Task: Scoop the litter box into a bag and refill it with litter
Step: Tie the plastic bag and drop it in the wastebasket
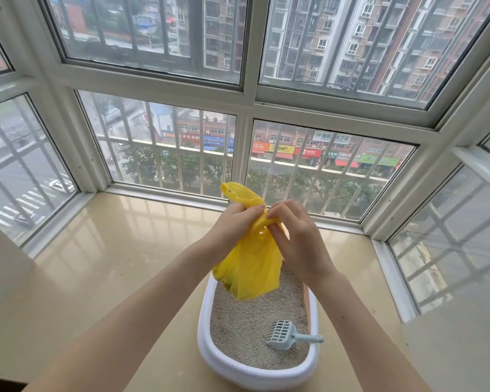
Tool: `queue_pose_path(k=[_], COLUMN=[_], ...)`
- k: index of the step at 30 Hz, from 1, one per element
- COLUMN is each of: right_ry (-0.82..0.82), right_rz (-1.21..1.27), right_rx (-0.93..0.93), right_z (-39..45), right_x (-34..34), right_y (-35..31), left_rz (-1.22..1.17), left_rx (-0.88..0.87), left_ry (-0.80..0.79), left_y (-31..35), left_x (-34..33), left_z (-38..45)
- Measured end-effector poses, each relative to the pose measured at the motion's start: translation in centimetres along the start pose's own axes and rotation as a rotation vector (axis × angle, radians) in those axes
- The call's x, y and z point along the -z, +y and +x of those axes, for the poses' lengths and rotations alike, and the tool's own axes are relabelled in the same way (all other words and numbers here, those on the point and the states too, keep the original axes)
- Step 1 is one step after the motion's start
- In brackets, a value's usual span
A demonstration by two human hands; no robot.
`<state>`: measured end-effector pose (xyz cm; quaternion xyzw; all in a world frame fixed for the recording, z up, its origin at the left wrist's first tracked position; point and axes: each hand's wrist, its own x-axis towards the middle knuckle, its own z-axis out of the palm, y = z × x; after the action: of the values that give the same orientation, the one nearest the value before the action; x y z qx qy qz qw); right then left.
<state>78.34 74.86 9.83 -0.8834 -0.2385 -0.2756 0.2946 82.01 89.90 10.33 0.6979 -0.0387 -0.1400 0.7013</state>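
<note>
Left hand and right hand both pinching yellow bag top; rub layers apart, open mouth wide above litter box below hands; scoop untouched.

Single head cam, wide-angle, looking forward and down from above the arms. Both hands close in at centre; litter box at 6 o'clock, bay window across 12 o'clock. No second view.
</note>
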Motion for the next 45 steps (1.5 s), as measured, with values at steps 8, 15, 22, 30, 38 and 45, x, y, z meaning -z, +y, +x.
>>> queue_pose_path(k=[8,15,22,30,38,45], right_ry=[0.308,0.249,0.454,0.606,0.647,0.937], right_rz=[0.832,0.662,1.708,1.579,1.602,1.882], right_rx=[-0.7,-0.562,-1.019,-1.015,-0.87,-1.08], right_z=[0.5,0.9,2.2,4.0,5.8,0.8], right_x=[-1.1,0.1,1.0,-0.4,0.4,-0.2], right_y=[-2.1,-0.9,-0.4,-1.1,0.2,4.6], left_rz=[0.013,-0.196,-0.294,-0.39,-0.946,-0.992], left_rx=[-0.174,-0.008,0.087,-0.082,0.003,0.187], left_ry=[0.238,0.121,-0.111,0.068,-0.026,0.276], left_y=[-0.5,0.1,0.7,1.9,4.2,-1.2], left_x=[-0.9,-0.6,-0.2,-1.8,-1.8,2.9], left_z=[-0.5,-0.1,-0.2,0.5,2.2,3.7])
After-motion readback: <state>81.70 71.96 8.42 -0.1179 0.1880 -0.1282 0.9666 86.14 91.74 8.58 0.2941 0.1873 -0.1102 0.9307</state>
